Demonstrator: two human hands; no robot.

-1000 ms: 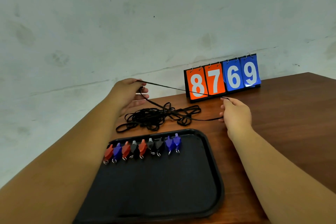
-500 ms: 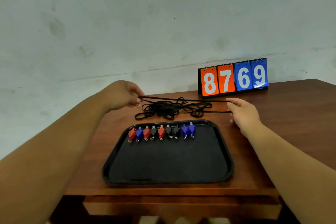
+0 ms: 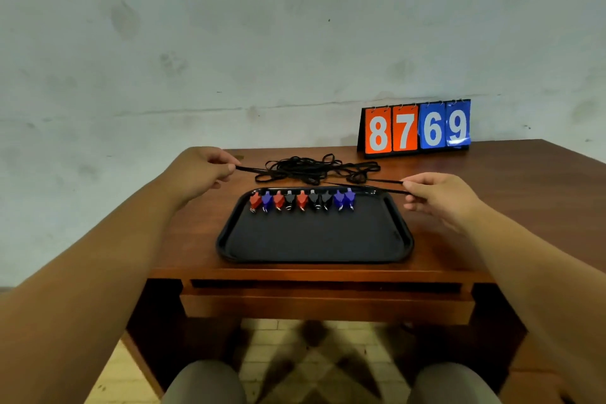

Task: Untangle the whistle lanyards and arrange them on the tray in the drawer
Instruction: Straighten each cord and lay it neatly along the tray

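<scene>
A black tray (image 3: 314, 239) lies on the wooden table (image 3: 492, 193). Along its far edge stands a row of several red, blue and black whistles (image 3: 301, 200). Behind the tray lies a tangled heap of black lanyards (image 3: 311, 169). My left hand (image 3: 203, 170) pinches one end of a black lanyard strand (image 3: 370, 187) at the left of the heap. My right hand (image 3: 439, 195) pinches its other end at the tray's far right corner. The strand runs taut between them, over the heap and the tray's back rim.
A flip scoreboard (image 3: 414, 128) reading 8769 stands at the table's back right against the grey wall. A closed drawer front (image 3: 328, 297) sits under the table's near edge. My knees (image 3: 203, 384) show below, over a tiled floor.
The camera has pulled back and tilted down, showing the table's front and drawer. Both hands moved toward me and further apart, drawing the strand out longer over the tray's back edge.
</scene>
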